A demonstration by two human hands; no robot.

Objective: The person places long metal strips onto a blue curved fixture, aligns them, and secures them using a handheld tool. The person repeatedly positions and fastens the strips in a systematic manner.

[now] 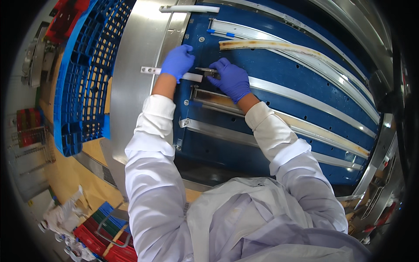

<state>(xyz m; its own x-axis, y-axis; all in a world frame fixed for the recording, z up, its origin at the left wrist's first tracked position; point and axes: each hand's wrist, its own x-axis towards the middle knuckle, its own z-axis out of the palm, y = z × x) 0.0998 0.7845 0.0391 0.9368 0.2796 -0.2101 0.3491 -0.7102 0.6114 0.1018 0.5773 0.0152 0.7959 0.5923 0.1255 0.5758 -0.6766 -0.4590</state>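
Observation:
My left hand (178, 61), in a blue glove, lies across a short white bar (192, 77) with holes near one end. Its fingers are curled, and whatever they may hold is hidden. The bar juts from the blue panel over the steel edge. To its right, my right hand (231, 79), also gloved in blue, is closed around a small metal hand tool (210, 72) whose narrow tip points left, toward the bar. The tool's exact kind does not show. Beneath both hands spreads the blue panel (279, 72) with bolt holes and long metal rails.
A loose, brown-stained white strip (266, 44) curves over the far rails. Another white bar (190, 8) sits at the panel's far left. Left of the steel surface (135, 56) stands a blue plastic pallet (83, 83). Red crates (94, 236) are at the lower left.

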